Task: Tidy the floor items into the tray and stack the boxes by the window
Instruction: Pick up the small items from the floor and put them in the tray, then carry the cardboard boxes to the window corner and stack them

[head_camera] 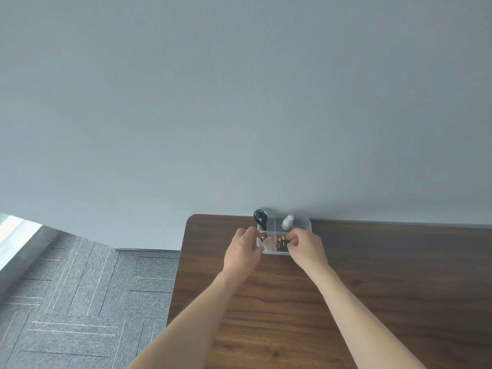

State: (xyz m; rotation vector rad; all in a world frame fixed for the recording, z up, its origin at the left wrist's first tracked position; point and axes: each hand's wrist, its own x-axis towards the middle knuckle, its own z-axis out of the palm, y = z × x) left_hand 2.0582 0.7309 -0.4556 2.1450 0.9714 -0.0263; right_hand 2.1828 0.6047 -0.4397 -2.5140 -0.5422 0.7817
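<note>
Tray [306,224]: sat on bench [372,288] by wall
Left hand [243,250]: gripped tray's left edge
Right hand [306,249]: pinched a battery [283,242]

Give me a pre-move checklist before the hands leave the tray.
1. Tray sits flat on the table, against the wall: ok.
2. Batteries lie in the near right compartment: ok.
3. White bottle is upright in the far right compartment: ok.
4. Black coil is in the far left compartment: ok.
5. Right hand has let go of its item: cannot tell.
6. Left hand is free of the tray: not ok.
</note>
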